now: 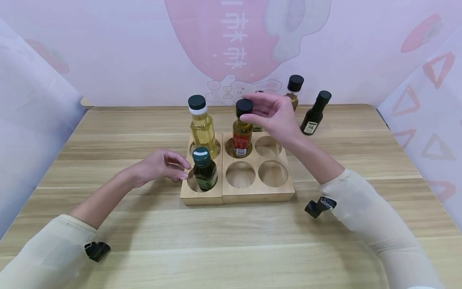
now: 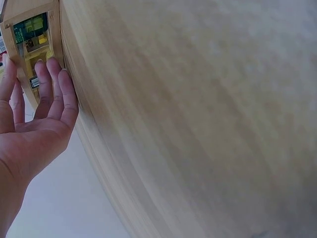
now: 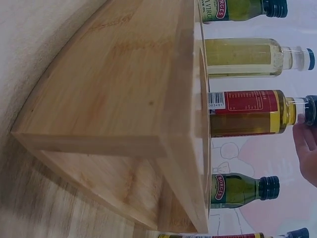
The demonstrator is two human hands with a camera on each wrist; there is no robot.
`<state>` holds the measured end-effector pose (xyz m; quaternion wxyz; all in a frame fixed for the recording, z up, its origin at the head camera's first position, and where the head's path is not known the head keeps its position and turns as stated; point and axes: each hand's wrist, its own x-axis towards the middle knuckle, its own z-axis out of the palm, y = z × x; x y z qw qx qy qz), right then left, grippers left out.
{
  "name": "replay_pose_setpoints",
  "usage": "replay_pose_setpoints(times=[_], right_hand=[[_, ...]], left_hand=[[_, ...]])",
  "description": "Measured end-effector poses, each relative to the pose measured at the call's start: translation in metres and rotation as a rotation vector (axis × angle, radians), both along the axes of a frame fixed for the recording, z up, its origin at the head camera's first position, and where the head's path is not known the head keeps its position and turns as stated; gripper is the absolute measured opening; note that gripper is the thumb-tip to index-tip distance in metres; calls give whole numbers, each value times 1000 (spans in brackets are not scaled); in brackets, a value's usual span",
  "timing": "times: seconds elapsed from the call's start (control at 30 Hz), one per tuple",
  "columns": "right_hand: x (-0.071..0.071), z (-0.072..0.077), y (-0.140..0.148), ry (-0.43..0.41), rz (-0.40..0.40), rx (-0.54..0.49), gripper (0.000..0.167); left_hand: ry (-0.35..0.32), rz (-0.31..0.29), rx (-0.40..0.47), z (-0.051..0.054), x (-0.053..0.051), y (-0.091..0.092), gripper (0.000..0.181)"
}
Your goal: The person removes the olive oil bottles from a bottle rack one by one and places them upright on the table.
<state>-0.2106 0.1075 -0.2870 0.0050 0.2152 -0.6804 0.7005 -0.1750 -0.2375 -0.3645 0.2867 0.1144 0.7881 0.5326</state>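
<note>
My right hand (image 1: 276, 116) holds the black cap of a red-labelled oil bottle (image 1: 241, 138), thumb in front and fingers behind; in the right wrist view a finger touches that cap (image 3: 311, 110). The bottle stands upright in a back hole of the wooden rack (image 1: 260, 196). At the rack's left edge is my left hand (image 1: 164, 165), fingers loosely bent, fingertips at the wood beside a small dark green bottle (image 1: 205, 176) in the front left hole. Behind that bottle, a pale yellow oil bottle (image 1: 203, 130) occupies the back left hole. The left wrist view shows the left palm (image 2: 39, 134) and fingers holding nothing.
Behind the rack, a green bottle (image 3: 233, 191) is mostly hidden by my right hand in the head view. Further right stand a black-capped bottle (image 1: 295, 86) and a slim dark bottle (image 1: 314, 116) with a cream label. A printed curtain (image 1: 126, 60) borders the table's back.
</note>
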Motion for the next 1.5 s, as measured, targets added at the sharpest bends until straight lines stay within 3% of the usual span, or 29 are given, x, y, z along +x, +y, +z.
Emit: replay_pose_setpoints(times=[0.37, 1.13, 1.5], right_hand=[[-1, 0, -4, 29, -29, 49, 42], [-1, 1, -5, 7, -23, 7, 42], [-2, 10, -6, 28, -20, -28, 41]], left_hand=[[-6, 3, -1, 2, 0, 1, 25], [-4, 9, -9, 2, 1, 1, 29], [-1, 5, -11, 2, 1, 1, 29]])
